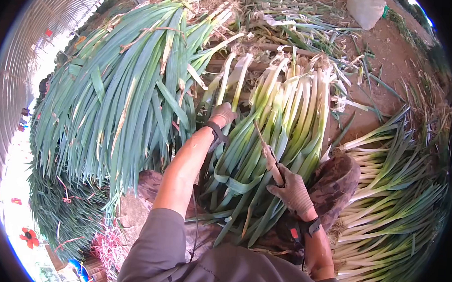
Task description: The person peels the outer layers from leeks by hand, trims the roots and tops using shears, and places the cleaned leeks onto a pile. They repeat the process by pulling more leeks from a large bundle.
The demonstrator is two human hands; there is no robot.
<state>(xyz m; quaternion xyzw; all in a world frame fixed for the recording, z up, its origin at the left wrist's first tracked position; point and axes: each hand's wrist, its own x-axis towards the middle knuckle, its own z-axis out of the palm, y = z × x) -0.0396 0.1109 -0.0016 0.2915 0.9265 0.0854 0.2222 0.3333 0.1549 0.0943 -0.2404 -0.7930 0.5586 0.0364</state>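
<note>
My left hand [224, 113], in a grey work glove, is closed around the stalk of a long green onion [241, 81] at the left edge of the pile in front of me. That pile of green onions [301, 101] lies with white stems and roots pointing away and green leaves toward my lap. My right hand [293, 193], also gloved, grips the handle of a knife [268, 155]. Its narrow blade points forward and left, above the leaves. The palm side of both hands is hidden.
A tall heap of untrimmed green onions [133, 81] rises on my left. More green onions [374, 213] lie in rows on my right. Peeled leaves and scraps [296, 30] cover the ground ahead, near a pale sack [365, 10]. Pink ties [108, 247] lie at lower left.
</note>
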